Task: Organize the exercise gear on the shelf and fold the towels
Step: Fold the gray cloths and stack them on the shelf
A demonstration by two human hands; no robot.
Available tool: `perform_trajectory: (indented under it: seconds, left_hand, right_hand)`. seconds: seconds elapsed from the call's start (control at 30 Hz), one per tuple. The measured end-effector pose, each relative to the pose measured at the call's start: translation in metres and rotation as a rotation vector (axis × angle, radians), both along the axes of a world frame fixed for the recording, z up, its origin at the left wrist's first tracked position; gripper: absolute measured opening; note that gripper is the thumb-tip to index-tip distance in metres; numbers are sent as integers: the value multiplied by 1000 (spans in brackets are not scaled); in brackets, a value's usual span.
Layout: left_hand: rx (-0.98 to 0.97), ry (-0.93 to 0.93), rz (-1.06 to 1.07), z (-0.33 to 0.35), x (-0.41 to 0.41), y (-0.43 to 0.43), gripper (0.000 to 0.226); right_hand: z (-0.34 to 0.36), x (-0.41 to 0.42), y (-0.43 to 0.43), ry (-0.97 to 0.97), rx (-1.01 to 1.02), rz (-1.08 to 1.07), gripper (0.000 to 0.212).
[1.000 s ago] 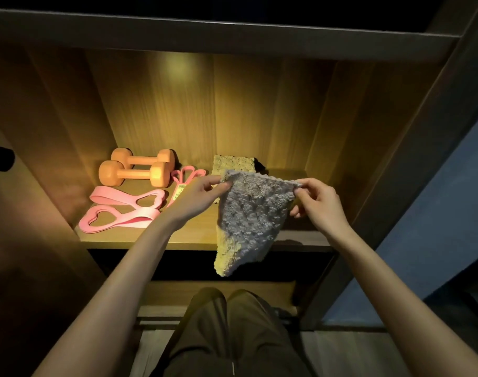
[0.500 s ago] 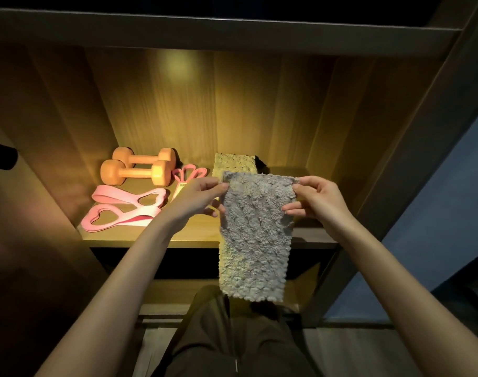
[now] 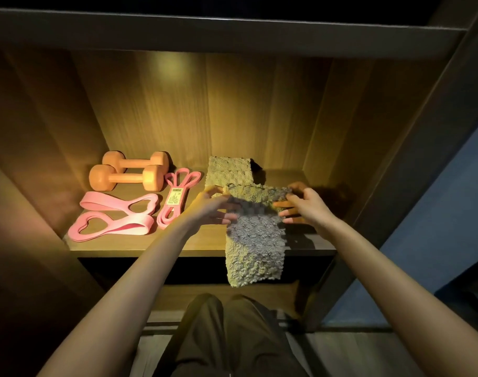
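A fluffy grey towel (image 3: pixel 255 240) lies across the front of the wooden shelf (image 3: pixel 140 244), its lower end hanging over the edge. My left hand (image 3: pixel 212 206) grips its top left edge and my right hand (image 3: pixel 300 206) grips its top right edge, fingers spread along the sides. A folded towel (image 3: pixel 228 170) sits just behind them. Two orange dumbbells (image 3: pixel 126 174) lie at the back left. Wide pink resistance bands (image 3: pixel 115 217) lie in front of the dumbbells. A thin pink band with a label (image 3: pixel 176 198) lies between them and the towels.
The shelf is a lit wooden cubby with side walls, a back panel and a board overhead (image 3: pixel 232 31). A dark frame post (image 3: pixel 395 200) stands at the right. A lower shelf and my legs (image 3: pixel 232 336) show below.
Both hands have moved forward and down, bringing the towel from hanging in the air onto the shelf. Its top edge now rests on the shelf in front of the folded towel.
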State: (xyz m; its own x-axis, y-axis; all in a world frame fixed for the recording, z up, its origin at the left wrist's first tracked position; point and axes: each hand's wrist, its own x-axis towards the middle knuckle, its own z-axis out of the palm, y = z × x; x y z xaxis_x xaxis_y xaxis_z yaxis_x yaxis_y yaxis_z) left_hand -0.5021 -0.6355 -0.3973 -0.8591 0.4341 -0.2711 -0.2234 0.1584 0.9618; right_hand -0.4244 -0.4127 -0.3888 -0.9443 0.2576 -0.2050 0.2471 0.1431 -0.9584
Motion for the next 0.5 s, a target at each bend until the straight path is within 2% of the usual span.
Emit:
perform_trajectory:
  seconds: [0.13,0.33,0.4,0.5]
  left_hand:
    - [2,-82,0,-11,-14,5,21]
    - [37,-149,-27,-35,-27,11,12]
    - [27,-161,-39,-43,-25,12,22]
    - [45,-223,54,-55,-22,14,35]
  right_hand:
    - [-16,-13,9,-91,15,12,11]
    - [-40,-21,16,-151,-134,22,9]
    - [-51,-19,17,-163,-143,37,13]
    - [-66,-17,18,-162,-164,11,18]
